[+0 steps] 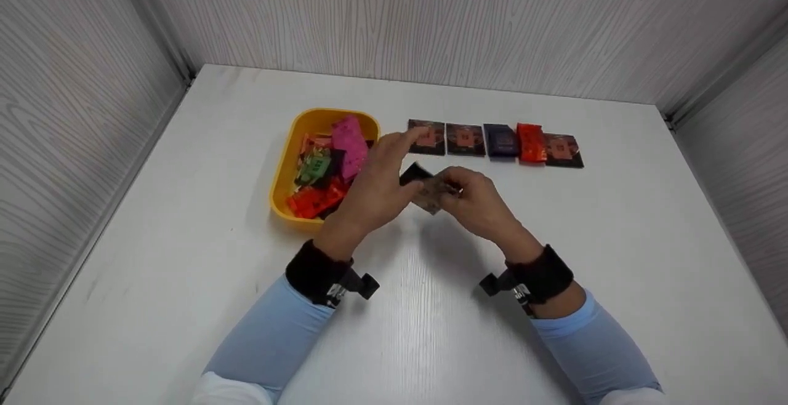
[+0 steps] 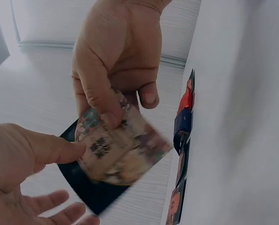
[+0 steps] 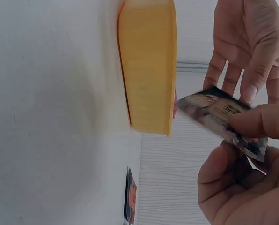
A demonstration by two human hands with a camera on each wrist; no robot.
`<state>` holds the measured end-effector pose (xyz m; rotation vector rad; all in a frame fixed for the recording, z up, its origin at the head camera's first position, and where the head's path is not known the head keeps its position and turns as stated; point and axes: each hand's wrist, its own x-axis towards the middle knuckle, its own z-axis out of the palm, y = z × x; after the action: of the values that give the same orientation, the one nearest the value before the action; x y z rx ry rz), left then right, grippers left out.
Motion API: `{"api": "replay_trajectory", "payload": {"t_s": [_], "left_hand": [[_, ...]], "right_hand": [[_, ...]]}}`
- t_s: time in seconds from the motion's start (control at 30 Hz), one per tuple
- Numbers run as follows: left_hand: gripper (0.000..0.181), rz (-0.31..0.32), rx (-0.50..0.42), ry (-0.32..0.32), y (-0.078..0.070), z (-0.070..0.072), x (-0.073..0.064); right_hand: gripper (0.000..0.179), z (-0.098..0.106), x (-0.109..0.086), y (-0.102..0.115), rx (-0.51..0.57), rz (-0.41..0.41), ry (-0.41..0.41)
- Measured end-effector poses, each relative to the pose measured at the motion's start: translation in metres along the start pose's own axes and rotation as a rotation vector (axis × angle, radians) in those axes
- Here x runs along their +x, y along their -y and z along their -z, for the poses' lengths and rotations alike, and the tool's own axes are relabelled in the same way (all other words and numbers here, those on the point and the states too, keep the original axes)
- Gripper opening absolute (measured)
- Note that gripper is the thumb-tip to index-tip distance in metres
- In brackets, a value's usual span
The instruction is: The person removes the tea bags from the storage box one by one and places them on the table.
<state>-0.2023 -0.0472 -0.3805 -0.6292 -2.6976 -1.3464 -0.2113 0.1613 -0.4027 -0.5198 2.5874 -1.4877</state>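
A small square floral packet (image 1: 426,200) with a dark portion showing along one side is held above the table. My right hand (image 1: 479,203) pinches it between thumb and curled fingers. On the other side is my left hand (image 1: 377,191), its fingers extended and spread, with the thumb at the packet's face. In the left wrist view, a pale printed label shows on the floral packet (image 2: 130,159), and the left thumb (image 2: 60,149) overlaps its edge. The right wrist view shows the packet (image 3: 207,110) tilted between both hands.
A yellow tray (image 1: 280,192) left of the hands holds a pink packet (image 1: 349,146), a green packet (image 1: 314,169) and red ones (image 1: 311,202). Behind the hands runs a row of dark packets (image 1: 465,140), a navy packet (image 1: 502,141) and a red packet (image 1: 531,143). Pale panels border the table.
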Motion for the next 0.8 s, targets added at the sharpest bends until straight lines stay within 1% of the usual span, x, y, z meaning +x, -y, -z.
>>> {"api": "replay_trajectory", "payload": {"t_s": [0.07,0.1,0.13,0.17,0.23,0.27,0.33,0.4,0.43,0.5,0.57,0.6,0.67,0.7,0.8], "left_hand": [[0.059,-0.029,0.024,0.049,-0.0006,-0.0018,0.0002],[0.051,-0.032,0.027,0.071,-0.0012,-0.0026,0.0003],[0.043,-0.020,0.030,0.090,-0.0020,-0.0033,0.0005],[0.035,0.005,0.029,0.110,-0.0030,-0.0038,0.0008],[0.024,0.078,0.037,0.140,-0.0049,-0.0042,0.0014],[0.021,0.111,0.051,0.154,-0.0060,-0.0040,0.0017],[0.020,0.157,0.080,0.184,-0.0073,-0.0036,0.0027],[0.020,0.189,0.094,0.194,-0.0073,-0.0033,0.0038],[0.021,0.200,0.089,0.185,-0.0069,-0.0033,0.0045],[0.022,0.234,0.048,0.143,-0.0055,-0.0031,0.0059],[0.025,0.272,-0.025,0.081,-0.0036,-0.0027,0.0068],[0.027,0.290,-0.059,0.051,-0.0027,-0.0023,0.0071],[0.034,0.313,-0.122,0.007,-0.0014,-0.0014,0.0073],[0.038,0.320,-0.152,-0.005,-0.0011,-0.0010,0.0073],[0.048,0.340,-0.240,-0.017,-0.0012,-0.0005,0.0073]], "right_hand": [[0.015,0.0015,-0.0007,-0.0001,-0.065,-0.015,0.052],[0.014,0.0023,-0.0010,0.0000,-0.070,-0.023,0.063],[0.012,0.0031,-0.0012,0.0005,-0.058,-0.026,0.060],[0.011,0.0037,-0.0011,0.0005,-0.034,-0.028,0.049],[0.007,0.0047,-0.0010,0.0013,0.032,-0.023,0.009],[0.006,0.0051,-0.0010,0.0017,0.065,-0.012,-0.011],[0.008,0.0049,-0.0004,0.0021,0.121,0.017,-0.053],[0.018,0.0040,0.0007,0.0021,0.127,0.042,-0.099],[0.025,0.0035,0.0012,0.0018,0.123,0.045,-0.120],[0.042,0.0026,0.0020,0.0013,0.128,0.036,-0.155],[0.056,0.0016,0.0025,0.0008,0.163,0.013,-0.166],[0.061,0.0010,0.0026,0.0007,0.187,0.001,-0.165],[0.065,-0.0005,0.0021,0.0011,0.227,-0.006,-0.167],[0.065,-0.0013,0.0017,0.0013,0.240,-0.001,-0.173],[0.061,-0.0035,0.0002,0.0017,0.233,0.037,-0.225]]}}
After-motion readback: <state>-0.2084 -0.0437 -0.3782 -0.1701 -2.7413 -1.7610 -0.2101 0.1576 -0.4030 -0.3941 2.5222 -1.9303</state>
